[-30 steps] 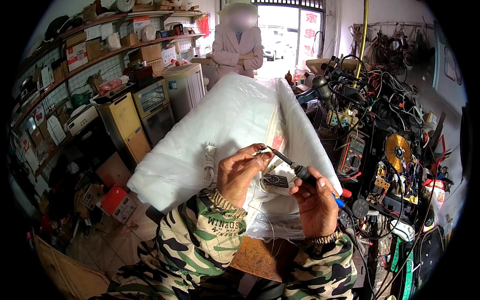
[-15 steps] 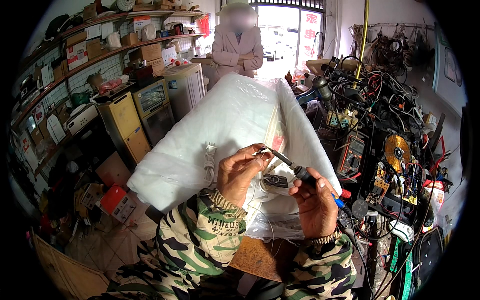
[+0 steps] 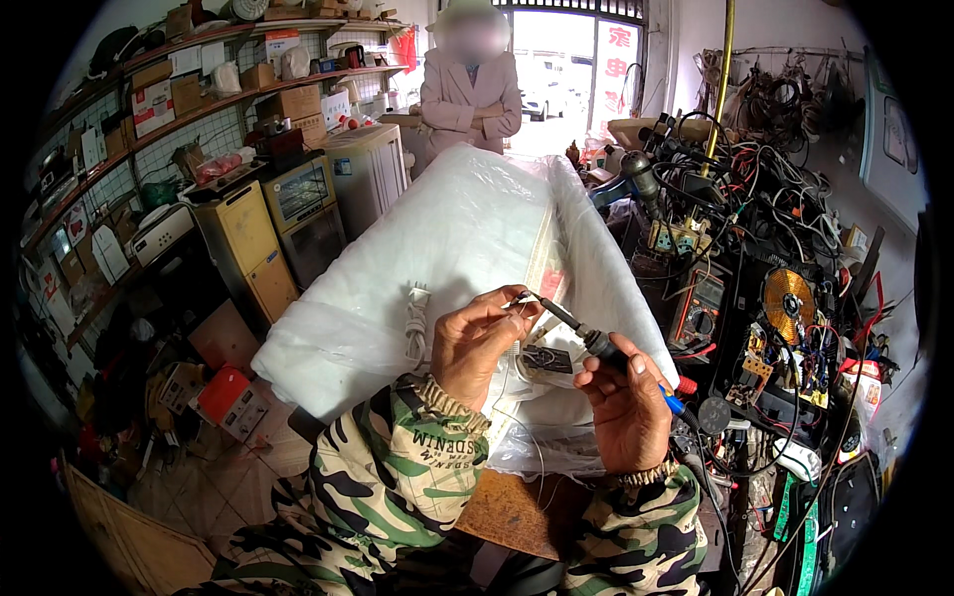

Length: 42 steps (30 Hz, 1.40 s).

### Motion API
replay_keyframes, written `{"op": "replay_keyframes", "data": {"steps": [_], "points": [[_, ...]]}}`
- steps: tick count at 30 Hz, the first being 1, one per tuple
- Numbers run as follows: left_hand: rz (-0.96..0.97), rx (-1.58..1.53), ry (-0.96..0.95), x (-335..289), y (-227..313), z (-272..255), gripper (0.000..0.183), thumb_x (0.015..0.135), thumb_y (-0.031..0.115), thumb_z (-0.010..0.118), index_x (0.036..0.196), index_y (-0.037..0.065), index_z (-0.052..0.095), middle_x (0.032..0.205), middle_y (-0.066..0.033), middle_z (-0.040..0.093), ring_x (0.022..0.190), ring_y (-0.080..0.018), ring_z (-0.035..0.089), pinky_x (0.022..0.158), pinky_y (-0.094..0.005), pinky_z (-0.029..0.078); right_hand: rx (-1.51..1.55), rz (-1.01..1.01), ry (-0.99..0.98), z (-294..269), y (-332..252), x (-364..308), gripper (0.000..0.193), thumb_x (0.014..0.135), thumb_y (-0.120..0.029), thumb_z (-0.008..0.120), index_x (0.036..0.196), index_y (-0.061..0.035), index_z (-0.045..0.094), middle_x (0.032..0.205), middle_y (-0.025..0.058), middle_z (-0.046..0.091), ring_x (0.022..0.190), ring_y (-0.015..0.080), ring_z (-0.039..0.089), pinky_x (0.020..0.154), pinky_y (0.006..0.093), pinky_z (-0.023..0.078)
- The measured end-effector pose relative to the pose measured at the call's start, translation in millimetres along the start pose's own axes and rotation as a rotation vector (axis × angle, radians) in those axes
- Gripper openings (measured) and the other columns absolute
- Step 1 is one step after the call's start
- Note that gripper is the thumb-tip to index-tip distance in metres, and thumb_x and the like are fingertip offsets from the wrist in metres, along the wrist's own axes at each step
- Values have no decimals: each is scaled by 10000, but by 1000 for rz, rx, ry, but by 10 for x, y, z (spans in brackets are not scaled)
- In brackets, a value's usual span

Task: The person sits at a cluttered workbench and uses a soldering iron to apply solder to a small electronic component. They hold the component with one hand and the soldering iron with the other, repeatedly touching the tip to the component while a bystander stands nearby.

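In my right hand [image 3: 633, 402] is a soldering iron [image 3: 604, 345] with a dark handle, its thin tip pointing up and left. The fingers of my left hand [image 3: 475, 343] are pinched around a small dark part [image 3: 523, 295], too small to name, and the iron's tip meets it or lies very close. A thin wire [image 3: 538, 447] hangs in a loop below the left hand. Under both hands lies a big bundle wrapped in white padded sheet and clear plastic [image 3: 417, 248]. A black rectangular piece [image 3: 548, 360] and a coiled white power cord with plug [image 3: 417, 320] rest on it.
Tangled cables, circuit boards, a multimeter [image 3: 702, 306] and a copper coil [image 3: 788, 303] crowd the bench at right. Cabinets [image 3: 246, 253] and loaded shelves line the left. A person [image 3: 471, 104] stands with folded arms beyond the bundle. A brown wooden surface [image 3: 517, 512] lies nearest me.
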<state>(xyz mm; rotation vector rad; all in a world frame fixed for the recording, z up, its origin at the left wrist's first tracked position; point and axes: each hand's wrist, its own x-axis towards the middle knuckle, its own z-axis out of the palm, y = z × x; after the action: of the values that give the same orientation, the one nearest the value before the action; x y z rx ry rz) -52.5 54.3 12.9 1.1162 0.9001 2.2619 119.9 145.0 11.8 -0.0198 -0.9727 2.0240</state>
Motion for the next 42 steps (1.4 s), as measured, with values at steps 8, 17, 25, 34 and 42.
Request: {"op": "replay_keyframes", "data": {"steps": [8, 17, 25, 34, 42], "points": [[0, -9, 14, 4, 1, 18, 150, 901, -73, 571, 985, 1, 671, 1259, -171, 577, 1124, -271, 616, 950, -351, 516, 1, -6, 6, 1, 0, -5, 405, 948, -232, 602, 1201, 83, 569, 987, 234, 663, 863, 303, 671, 836, 396, 539], [-16, -3, 5, 4, -3, 4, 146, 902, -71, 576, 976, 12, 671, 1279, -175, 563, 1137, -270, 608, 960, -358, 514, 0, -12, 4, -4, 7, 1, 406, 947, -229, 604, 1204, 83, 568, 985, 233, 662, 864, 298, 671, 837, 391, 539], [-16, 7, 11, -3, 15, 20, 144, 901, -73, 576, 966, 12, 673, 1280, -171, 565, 1138, -268, 610, 964, -362, 516, -9, -8, 6, -2, 2, -6, 406, 947, -234, 605, 1207, 76, 570, 986, 229, 664, 866, 295, 672, 843, 388, 536], [19, -27, 47, 5, 15, 65, 131, 862, -102, 602, 941, -33, 680, 1217, -188, 591, 1059, -234, 641, 867, -327, 549, -10, -3, 6, 8, -3, -7, 398, 946, -233, 605, 1201, 70, 577, 986, 230, 665, 865, 298, 676, 843, 392, 534], [-22, 9, 15, 2, 17, 31, 116, 889, -75, 588, 951, -18, 668, 1306, -179, 530, 1128, -269, 612, 955, -333, 520, -11, 1, 17, -12, 2, -9, 396, 949, -226, 594, 1203, 77, 575, 986, 236, 664, 863, 304, 676, 847, 399, 535]]}}
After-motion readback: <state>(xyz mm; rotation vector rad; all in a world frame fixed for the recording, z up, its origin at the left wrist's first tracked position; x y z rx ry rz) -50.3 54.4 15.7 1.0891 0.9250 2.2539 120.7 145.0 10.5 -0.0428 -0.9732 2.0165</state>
